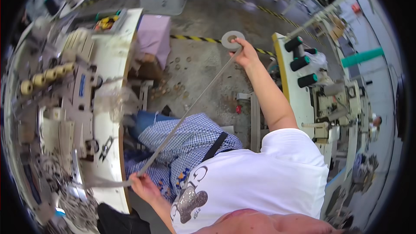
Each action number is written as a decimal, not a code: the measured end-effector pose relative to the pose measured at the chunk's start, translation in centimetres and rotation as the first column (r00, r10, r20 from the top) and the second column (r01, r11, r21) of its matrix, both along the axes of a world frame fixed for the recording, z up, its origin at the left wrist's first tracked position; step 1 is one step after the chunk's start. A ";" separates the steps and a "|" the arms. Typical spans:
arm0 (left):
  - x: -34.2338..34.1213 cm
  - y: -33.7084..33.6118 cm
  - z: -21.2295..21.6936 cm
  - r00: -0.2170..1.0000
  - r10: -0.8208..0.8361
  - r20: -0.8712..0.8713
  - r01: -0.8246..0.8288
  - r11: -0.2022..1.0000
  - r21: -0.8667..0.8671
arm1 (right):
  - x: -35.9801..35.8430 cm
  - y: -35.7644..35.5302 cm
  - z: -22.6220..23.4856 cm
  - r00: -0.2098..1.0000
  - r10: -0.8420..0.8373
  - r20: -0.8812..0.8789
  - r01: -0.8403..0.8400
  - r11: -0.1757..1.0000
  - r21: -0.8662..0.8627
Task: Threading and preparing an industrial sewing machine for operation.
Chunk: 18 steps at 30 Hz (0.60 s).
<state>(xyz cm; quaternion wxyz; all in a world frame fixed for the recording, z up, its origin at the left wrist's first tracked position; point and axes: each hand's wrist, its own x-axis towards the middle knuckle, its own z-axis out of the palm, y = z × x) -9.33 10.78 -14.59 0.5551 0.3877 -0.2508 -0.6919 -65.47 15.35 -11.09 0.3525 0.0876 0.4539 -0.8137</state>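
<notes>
We held the tape roll [232,40] far out in our right hand [245,53], our left hand [139,183] pinching the tape [186,115] (pulled taut) near the surface [113,86]; most remained wound.

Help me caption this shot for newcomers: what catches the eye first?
A long grey tape stretched taut across the middle, from a roll held out in the right hand to the left hand low by the table edge. Left of it stands a sewing machine with yellow thread cones; dark spools sit right.
</notes>
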 end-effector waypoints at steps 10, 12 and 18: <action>1.4 -1.2 -0.1 0.997 -0.032 -0.077 0.030 0.999 -0.034 | -12.7 9.4 15.8 0.734 -0.598 -0.321 0.497 0.796 -0.346; 1.2 -1.4 0.7 0.996 -0.039 -0.075 0.035 0.998 -0.049 | -13.8 11.1 18.7 0.676 -0.655 -0.338 0.527 0.750 -0.399; -0.4 -1.6 2.5 0.974 -0.224 -0.026 0.218 0.966 -0.141 | -15.6 14.1 24.0 0.221 -0.793 -0.568 0.563 0.579 -0.590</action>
